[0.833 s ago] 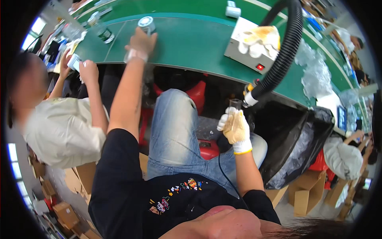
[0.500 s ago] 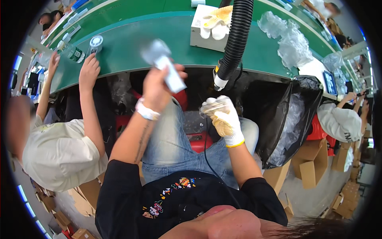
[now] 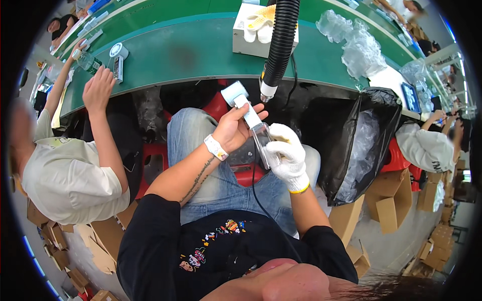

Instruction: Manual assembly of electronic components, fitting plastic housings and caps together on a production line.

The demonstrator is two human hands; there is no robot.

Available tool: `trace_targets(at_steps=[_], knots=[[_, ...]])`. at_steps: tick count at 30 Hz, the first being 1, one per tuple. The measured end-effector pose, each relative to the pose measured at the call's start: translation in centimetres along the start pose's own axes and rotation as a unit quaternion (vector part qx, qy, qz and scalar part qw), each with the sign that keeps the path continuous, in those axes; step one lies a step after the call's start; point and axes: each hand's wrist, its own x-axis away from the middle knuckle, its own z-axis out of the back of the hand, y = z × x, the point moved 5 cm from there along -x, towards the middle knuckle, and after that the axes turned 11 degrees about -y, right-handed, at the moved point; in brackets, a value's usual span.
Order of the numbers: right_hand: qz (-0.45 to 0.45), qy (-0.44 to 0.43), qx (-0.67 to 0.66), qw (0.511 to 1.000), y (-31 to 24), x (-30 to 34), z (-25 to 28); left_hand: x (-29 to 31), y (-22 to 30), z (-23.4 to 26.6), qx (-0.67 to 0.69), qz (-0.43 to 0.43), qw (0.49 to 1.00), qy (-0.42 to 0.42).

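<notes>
Head view, looking down over the lap: the left hand (image 3: 236, 129), bare with a white wristband, is curled around the handle of a small pale-blue handheld fan (image 3: 242, 100), round head pointing up toward the green table (image 3: 201, 55). The right hand (image 3: 287, 156), in a white knit glove, pinches a clear plastic sleeve (image 3: 264, 145) shut around the lower end of that handle, so both hands meet just above the knees in blue jeans. A black ribbed hose (image 3: 279, 45) hangs from above, its nozzle just beside the fan head, near but apart. To the person's left, a co-worker's hand (image 3: 98, 90) rests on the table edge by another fan (image 3: 118, 51). A black bin bag (image 3: 351, 130) gapes at the right. The risk, I'd judge: that slick sleeve could slip off the gloved fingers, or the fan head could knock the hose nozzle if it lifts any higher; a drop would land on the lap or floor.
</notes>
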Motion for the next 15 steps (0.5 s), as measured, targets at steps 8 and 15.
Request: trace_targets(at_steps=[8,15], knots=[[-0.010,-0.010,0.004,1.000,1.9,0.7,-1.9,0.8,0.4,1.1,-0.080,0.028,0.996,-0.022],[0.014,0.017,0.260,0.965,1.9,-1.1,-2.5,1.0,0.2,1.0,-0.240,-0.030,0.966,-0.095]])
